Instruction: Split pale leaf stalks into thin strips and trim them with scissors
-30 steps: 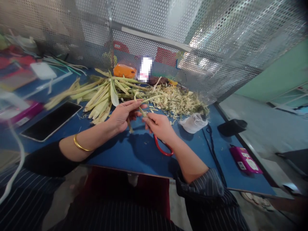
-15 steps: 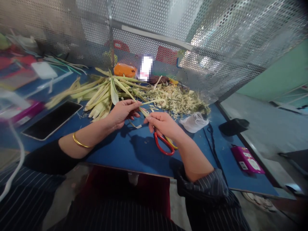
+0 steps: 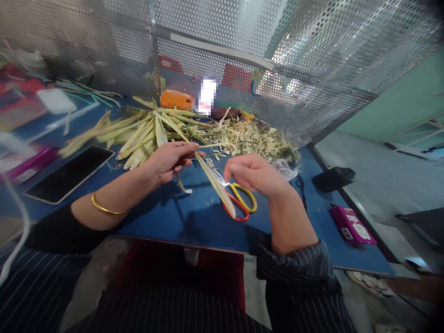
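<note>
My left hand (image 3: 173, 161) pinches a pale green husk strip (image 3: 215, 182), which slants down to the right across the scissors. Those scissors (image 3: 255, 202), with one red and one yellow handle loop, lie on the blue table. Above them is my right hand (image 3: 255, 173), blurred, its fingers curled together; whether a small piece is between them cannot be made out. Behind my left hand lies a bundle of long husk leaves (image 3: 138, 138). A heap of shredded husk (image 3: 249, 138) lies beyond my right hand.
On the blue table (image 3: 166, 226) are a black phone (image 3: 71, 173) at left, an orange packet (image 3: 176, 99), a lit phone (image 3: 207, 95), white string (image 3: 286, 170), a black object (image 3: 333, 179) and a purple packet (image 3: 352, 225). A perforated metal screen (image 3: 222, 51) stands behind.
My right hand has come away from the strip and moved right and up. The strip's lower end now hangs over the scissors, and more of the scissors shows.
</note>
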